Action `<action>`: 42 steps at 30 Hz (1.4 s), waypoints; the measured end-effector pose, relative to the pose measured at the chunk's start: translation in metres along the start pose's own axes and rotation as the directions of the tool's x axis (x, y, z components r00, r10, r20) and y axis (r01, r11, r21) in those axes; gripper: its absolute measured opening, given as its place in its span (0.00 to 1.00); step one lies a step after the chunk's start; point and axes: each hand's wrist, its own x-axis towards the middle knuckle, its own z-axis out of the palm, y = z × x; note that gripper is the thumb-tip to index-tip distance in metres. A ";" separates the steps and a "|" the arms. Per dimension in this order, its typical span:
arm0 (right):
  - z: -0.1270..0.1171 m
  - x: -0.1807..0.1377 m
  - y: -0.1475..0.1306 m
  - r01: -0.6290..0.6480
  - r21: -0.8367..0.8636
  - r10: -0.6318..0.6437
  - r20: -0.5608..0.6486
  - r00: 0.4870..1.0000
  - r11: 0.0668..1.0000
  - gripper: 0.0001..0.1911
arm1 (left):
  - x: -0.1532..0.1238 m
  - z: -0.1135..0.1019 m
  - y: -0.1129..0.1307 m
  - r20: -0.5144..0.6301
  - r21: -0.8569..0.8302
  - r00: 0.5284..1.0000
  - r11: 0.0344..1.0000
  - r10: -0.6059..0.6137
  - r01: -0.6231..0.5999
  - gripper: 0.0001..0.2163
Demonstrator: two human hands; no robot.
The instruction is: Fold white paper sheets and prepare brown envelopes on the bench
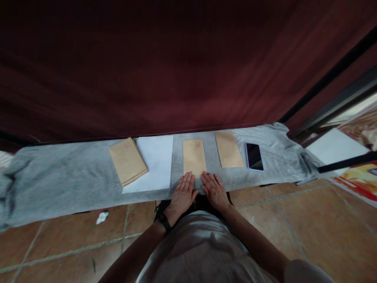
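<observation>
A brown paper envelope (194,155) lies flat in front of me, its long side pointing away, with small reddish print near its far right corner. My left hand (183,192) rests flat, fingers stretched out, its fingertips on the envelope's near left corner. On the near right corner lie the fingertips of my right hand (215,192), also flat and spread. To the right is a second brown envelope (229,150), slightly turned. Left of my hands, a stack of brown envelopes (127,159) overlaps white paper sheets (159,159).
A grey cloth (73,173) covers the narrow table. On its right side lies a phone (254,156) with a purple edge. A dark red curtain (176,78) hangs right behind the table. Black bars (330,76) and a white board (335,146) stand at the right.
</observation>
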 end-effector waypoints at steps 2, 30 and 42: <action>-0.002 -0.002 0.004 -0.013 -0.005 0.013 -0.005 1.000 1.000 0.25 | -0.003 0.000 -0.004 0.001 0.008 1.000 1.000 -0.011 0.011 0.29; 0.007 -0.002 -0.008 -0.008 0.011 0.008 -0.062 0.998 1.000 0.25 | 0.018 0.009 0.003 -0.042 -0.067 0.999 0.998 -0.014 0.011 0.29; 0.014 -0.002 -0.010 -0.025 -0.012 0.024 -0.085 0.996 1.000 0.24 | 0.075 0.021 -0.004 -0.046 -0.098 0.999 0.995 -0.024 0.019 0.25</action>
